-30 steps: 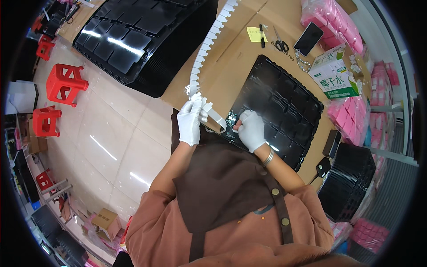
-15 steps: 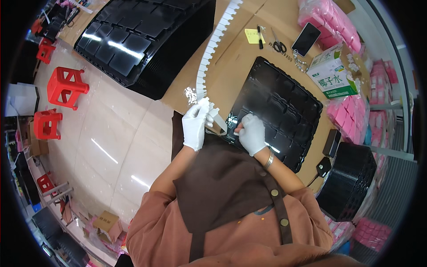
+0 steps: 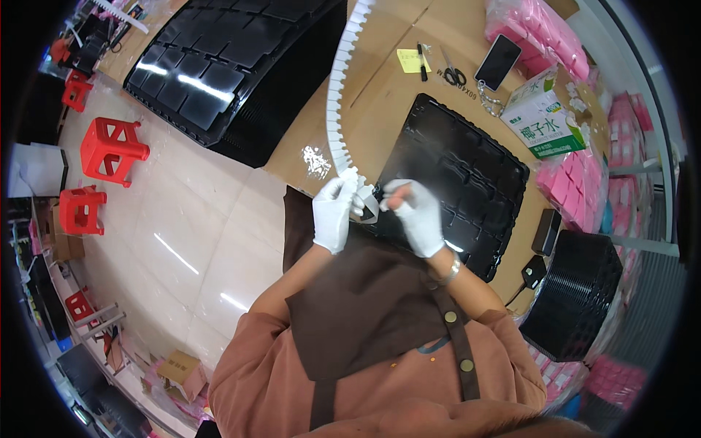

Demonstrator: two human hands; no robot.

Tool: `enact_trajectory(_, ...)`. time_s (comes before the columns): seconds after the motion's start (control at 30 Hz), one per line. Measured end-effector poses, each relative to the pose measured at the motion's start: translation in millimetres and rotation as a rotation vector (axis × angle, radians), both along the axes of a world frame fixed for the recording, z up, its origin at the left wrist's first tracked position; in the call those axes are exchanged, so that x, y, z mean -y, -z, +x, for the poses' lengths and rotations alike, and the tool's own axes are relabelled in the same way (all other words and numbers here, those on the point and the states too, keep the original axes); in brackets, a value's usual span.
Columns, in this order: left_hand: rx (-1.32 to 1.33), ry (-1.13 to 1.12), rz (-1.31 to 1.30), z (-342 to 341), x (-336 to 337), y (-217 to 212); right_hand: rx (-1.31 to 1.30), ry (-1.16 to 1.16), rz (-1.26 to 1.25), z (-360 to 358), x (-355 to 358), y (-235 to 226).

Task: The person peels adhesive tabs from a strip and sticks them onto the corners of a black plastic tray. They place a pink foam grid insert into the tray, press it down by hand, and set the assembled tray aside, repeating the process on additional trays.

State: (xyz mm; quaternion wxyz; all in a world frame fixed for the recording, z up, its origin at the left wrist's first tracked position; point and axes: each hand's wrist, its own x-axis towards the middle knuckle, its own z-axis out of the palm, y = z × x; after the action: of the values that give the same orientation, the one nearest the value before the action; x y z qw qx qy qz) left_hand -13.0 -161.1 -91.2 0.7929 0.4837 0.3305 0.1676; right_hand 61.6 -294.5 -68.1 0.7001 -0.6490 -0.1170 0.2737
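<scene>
Both my hands wear white gloves. My left hand (image 3: 333, 213) grips the near end of a long white notched strip (image 3: 337, 95) that runs away across the brown table. My right hand (image 3: 419, 214) pinches the same strip's curled end (image 3: 367, 204) just beside the left hand. Both hands hover at the near edge of a black compartment tray (image 3: 460, 168) lying on the table (image 3: 387, 95). What sits between the fingertips is too small to make out.
A big stack of black trays (image 3: 219, 66) lies at the left of the table, another stack (image 3: 577, 292) at right. A carton (image 3: 544, 117), phone (image 3: 498, 61), scissors (image 3: 454, 73), marker (image 3: 422, 61), yellow note and pink packs (image 3: 540, 36) lie at the back. Red stools (image 3: 109, 146) stand on the floor.
Both hands have drawn closer together and toward my body, pulling the strip's end along. The right hand has come from the tray edge onto the strip's end.
</scene>
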Motion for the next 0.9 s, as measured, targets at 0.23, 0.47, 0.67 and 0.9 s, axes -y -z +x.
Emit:
enact_trajectory(0.23,0.003,0.007,-0.029,2.2,17.0,-5.2,-0.031,0.082,-0.094,-6.4,-19.3,18.2)
enact_trajectory(0.47,0.268,0.166,-0.552,19.5,6.5,0.7,-0.039,0.17,-0.083,0.0,-3.0,21.0)
enact_trajectory(0.67,0.206,0.084,-0.617,29.8,4.2,20.5,0.69,0.324,-0.156,18.9,41.1,-0.3)
enact_trajectory(0.9,0.111,-0.036,-0.402,35.3,-3.9,11.6,0.816,0.659,-0.965,177.9,217.4,48.1)
